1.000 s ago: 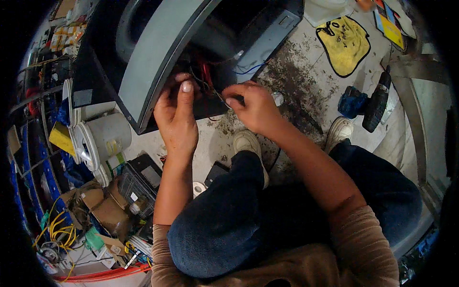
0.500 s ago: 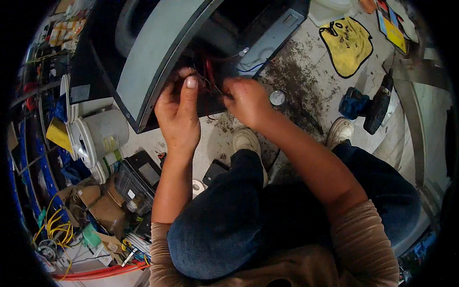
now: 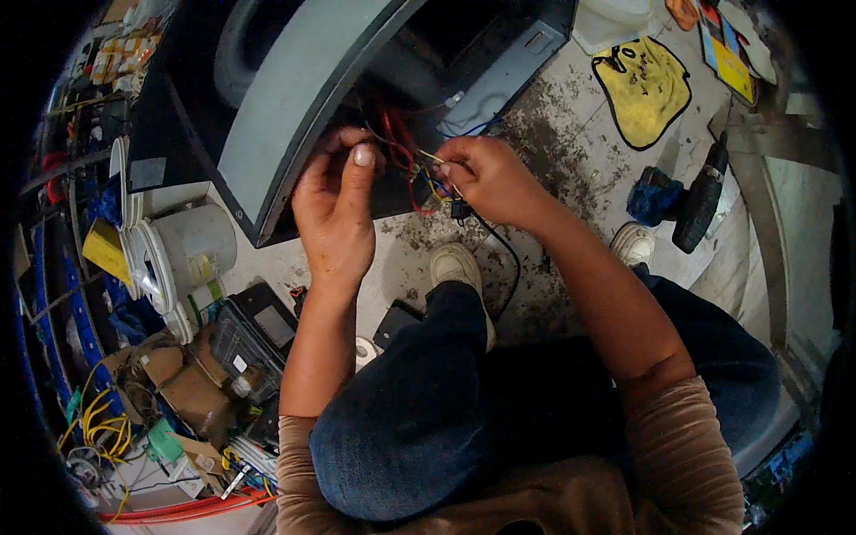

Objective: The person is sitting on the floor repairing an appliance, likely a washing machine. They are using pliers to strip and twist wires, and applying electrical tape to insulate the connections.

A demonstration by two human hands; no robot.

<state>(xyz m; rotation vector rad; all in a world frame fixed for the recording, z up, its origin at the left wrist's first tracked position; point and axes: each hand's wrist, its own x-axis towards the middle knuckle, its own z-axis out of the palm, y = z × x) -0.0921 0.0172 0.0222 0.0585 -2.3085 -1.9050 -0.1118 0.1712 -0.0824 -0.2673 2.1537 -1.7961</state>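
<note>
A dark appliance housing (image 3: 183, 134) with a curved grey panel (image 3: 294, 98) lies tilted before me, its inside in shadow. Red wires (image 3: 399, 134) come out of it, along with thinner yellow and blue ones. My left hand (image 3: 339, 205) is at the panel's edge with its thumb against curled fingers; what they grip is hidden. Just right of the bundle, my right hand (image 3: 489, 181) pinches a thin pale wire (image 3: 429, 156). Below these fingers hangs a small black connector (image 3: 459, 209), from which a black cable (image 3: 517, 267) curves down toward my shoe.
Dirt is scattered over the floor (image 3: 557, 134). To the right lie a cordless drill (image 3: 702, 196) and a yellow cloth (image 3: 644, 94). At left stand a white bucket (image 3: 201, 245), an open black case (image 3: 259, 330), cardboard (image 3: 183, 383) and blue shelving (image 3: 58, 303).
My right hand has moved slightly right and out from the housing, drawing wires into view. The black connector and its cable now show below it. My left hand has stayed nearly in place.
</note>
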